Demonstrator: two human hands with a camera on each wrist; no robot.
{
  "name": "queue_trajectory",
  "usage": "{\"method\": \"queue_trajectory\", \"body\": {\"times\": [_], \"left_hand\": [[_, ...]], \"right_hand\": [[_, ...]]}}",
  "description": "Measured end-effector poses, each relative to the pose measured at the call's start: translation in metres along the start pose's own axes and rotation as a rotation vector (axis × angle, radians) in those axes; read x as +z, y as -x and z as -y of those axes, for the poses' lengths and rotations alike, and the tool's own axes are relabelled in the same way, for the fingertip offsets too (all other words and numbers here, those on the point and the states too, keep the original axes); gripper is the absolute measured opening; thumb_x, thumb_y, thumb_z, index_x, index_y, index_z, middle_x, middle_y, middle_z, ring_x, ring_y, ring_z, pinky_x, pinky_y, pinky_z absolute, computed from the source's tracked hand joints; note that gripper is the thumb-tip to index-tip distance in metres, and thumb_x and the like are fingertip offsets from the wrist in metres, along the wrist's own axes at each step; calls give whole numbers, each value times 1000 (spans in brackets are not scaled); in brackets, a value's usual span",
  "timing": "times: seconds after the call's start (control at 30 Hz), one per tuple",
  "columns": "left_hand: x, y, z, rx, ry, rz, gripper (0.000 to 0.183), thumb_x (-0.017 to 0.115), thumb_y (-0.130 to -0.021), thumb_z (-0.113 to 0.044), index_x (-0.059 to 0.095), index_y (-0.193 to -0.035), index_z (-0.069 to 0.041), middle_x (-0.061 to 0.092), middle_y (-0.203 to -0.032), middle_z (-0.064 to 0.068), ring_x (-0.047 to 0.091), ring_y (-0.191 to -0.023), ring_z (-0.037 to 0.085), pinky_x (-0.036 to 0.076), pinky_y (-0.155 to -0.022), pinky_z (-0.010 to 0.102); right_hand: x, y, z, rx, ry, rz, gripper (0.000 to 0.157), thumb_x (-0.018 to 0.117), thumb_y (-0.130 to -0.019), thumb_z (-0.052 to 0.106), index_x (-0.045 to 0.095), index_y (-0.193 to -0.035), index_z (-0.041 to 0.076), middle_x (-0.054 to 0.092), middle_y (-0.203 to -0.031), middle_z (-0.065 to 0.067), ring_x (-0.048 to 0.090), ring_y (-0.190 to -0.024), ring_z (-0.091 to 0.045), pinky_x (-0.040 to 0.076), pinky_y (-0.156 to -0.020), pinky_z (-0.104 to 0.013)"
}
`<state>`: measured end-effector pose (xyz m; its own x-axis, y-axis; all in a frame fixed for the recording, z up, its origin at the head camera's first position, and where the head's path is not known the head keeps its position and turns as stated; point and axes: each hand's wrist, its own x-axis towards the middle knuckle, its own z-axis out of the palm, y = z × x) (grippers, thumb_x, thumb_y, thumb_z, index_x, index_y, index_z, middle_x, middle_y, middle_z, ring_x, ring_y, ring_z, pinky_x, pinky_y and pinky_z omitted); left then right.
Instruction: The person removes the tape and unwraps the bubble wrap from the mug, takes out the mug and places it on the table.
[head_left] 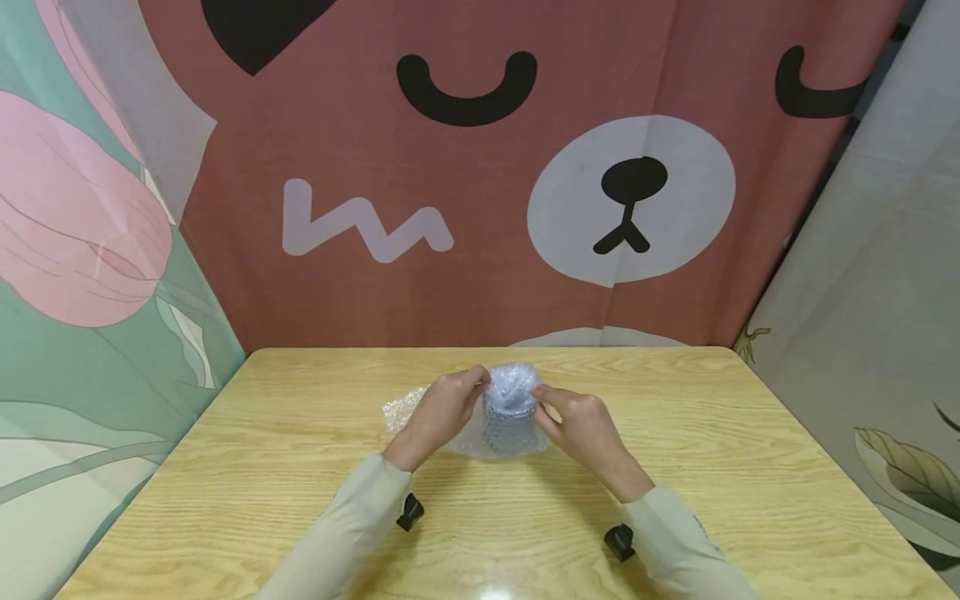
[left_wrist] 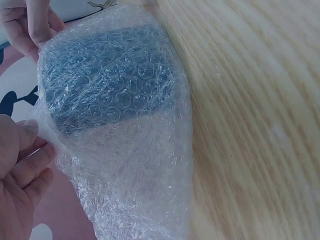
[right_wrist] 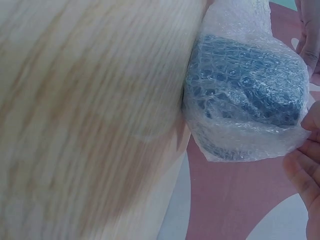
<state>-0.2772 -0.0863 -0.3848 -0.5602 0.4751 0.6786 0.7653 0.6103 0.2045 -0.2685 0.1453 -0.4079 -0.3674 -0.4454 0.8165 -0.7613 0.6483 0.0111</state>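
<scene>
A blue-grey cylinder-like object stands on the table, wound in clear bubble wrap; its exact kind is hidden under the layers. Gathered plastic covers its top, and a loose tail of the wrap trails off to the left. My left hand pinches the wrap at the upper left rim between thumb and fingers. On the opposite side, my right hand pinches the wrap near the upper right rim. In the right wrist view, the right hand's fingers touch the edge of the plastic.
The wood-grain table extends around both forearms. Behind it hangs a reddish-brown curtain with a bear face. Patterned cloths flank the left and right sides. A small black device sits at the right wrist, another at the left.
</scene>
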Motion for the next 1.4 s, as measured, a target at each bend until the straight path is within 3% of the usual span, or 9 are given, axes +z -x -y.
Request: {"method": "queue_trajectory", "body": {"times": [0.23,0.33,0.47,0.57,0.77,1.0,1.13,1.27,1.4], "left_hand": [[2,0,3,-28,79,-62,8,65,-88,6,64,-92,-1,71,-86,10,70,-77,21,57,-69,28],[3,1,5,-59,118,-81,8,65,-88,7,64,-92,0,71,-86,11,70,-76,20,57,-68,27],[4,2,7,-119,177,-106,7,64,-90,6,64,-92,-1,71,-85,10,68,-71,20,55,-62,28],[3,2,8,-166,209,-120,6,63,-91,4,64,-91,-2,71,-84,8,67,-68,20,55,-61,29],[3,2,9,-196,211,-131,6,65,-90,2,66,-91,-4,71,-85,7,67,-71,15,56,-66,30],[1,8,-3,-195,151,-190,19,71,-87,-4,68,-104,3,71,-100,15,69,-92,30,55,-79,41],[1,15,-17,-325,160,-204,46,76,-83,-12,61,-120,8,63,-119,24,61,-109,39,49,-91,49],[3,20,-32,-514,243,-126,77,79,-82,-24,43,-137,13,40,-144,28,35,-134,41,29,-108,54],[5,22,-44,-660,318,-61,98,79,-80,-35,25,-146,12,19,-154,26,14,-143,38,13,-113,55]], "right_hand": [[1,2,0,17,-23,-37,18,73,-75,2,75,-93,-1,73,-89,-15,71,-72,-24,57,-56,-32],[1,2,1,59,-46,-35,17,72,-77,1,75,-94,-1,73,-89,-15,65,-55,-15,52,-48,-25],[-1,3,1,110,-88,-45,17,71,-78,0,75,-94,-2,73,-87,-14,60,-51,-11,48,-45,-21],[-1,3,1,134,-118,-57,17,71,-78,0,75,-94,-3,73,-87,-15,70,-65,-20,56,-53,-27],[-1,3,0,156,-145,-57,18,71,-79,-1,75,-96,-3,72,-89,-16,71,-69,-25,57,-57,-32],[-4,-1,2,102,-129,-20,21,73,-76,2,74,-97,-3,72,-95,-15,71,-84,-28,58,-67,-36],[-6,-4,2,38,-84,28,23,75,-75,3,74,-98,-2,72,-97,-15,70,-86,-28,58,-69,-36],[-9,-8,1,-45,-38,76,24,76,-75,3,74,-98,-1,72,-98,-14,71,-86,-26,57,-62,-33],[-12,-14,-1,-113,0,122,26,77,-73,3,75,-99,1,72,-97,-12,71,-84,-23,56,-55,-31]]}}
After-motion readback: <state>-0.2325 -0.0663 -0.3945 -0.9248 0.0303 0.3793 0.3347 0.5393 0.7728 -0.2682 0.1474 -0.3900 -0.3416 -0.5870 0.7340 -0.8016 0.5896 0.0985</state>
